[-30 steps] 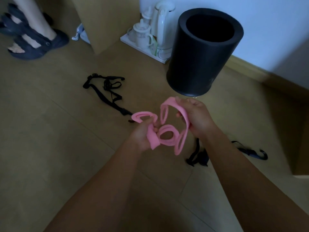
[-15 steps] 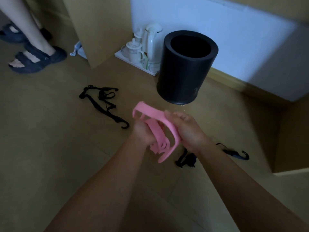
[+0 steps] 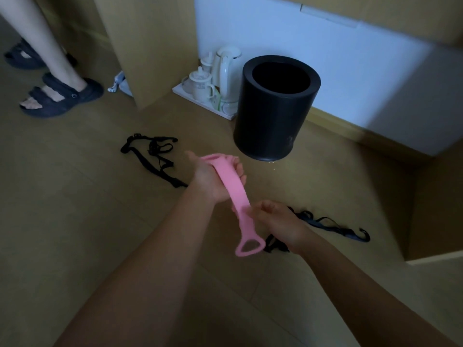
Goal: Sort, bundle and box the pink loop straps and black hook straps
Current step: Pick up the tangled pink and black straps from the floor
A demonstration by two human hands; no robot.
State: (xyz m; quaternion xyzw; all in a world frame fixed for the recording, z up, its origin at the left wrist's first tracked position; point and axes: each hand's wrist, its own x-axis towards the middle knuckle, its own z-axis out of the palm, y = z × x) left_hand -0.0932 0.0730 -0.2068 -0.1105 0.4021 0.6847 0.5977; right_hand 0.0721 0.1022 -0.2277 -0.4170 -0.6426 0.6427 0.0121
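Pink loop strap [image 3: 233,189] hangs in the air between both hands, above the floor [image 3: 75,221]. The left hand [image 3: 208,179] has its fingers curled round the strap's upper end, which is bunched in the palm. The right hand [image 3: 275,219] pinches the band lower down between thumb and fingertips. The strap's long axis runs from the left hand, the farther one, down and toward the person to the right hand. Its free end, an oval loop, dangles just below the right hand's pinch. For folding or bundling, I judge that this dangling end is the part to bring up, and the right hand is the nearer to it.

Farther out, black hook straps [image 3: 155,156] lie in a tangle on the floor to the left of the left hand. A second black tangle [image 3: 333,227] lies on the floor, partly hidden by the right wrist. A black bin [image 3: 270,126] stands beyond the hands, with a kettle [image 3: 226,71] behind it. No box can be made out
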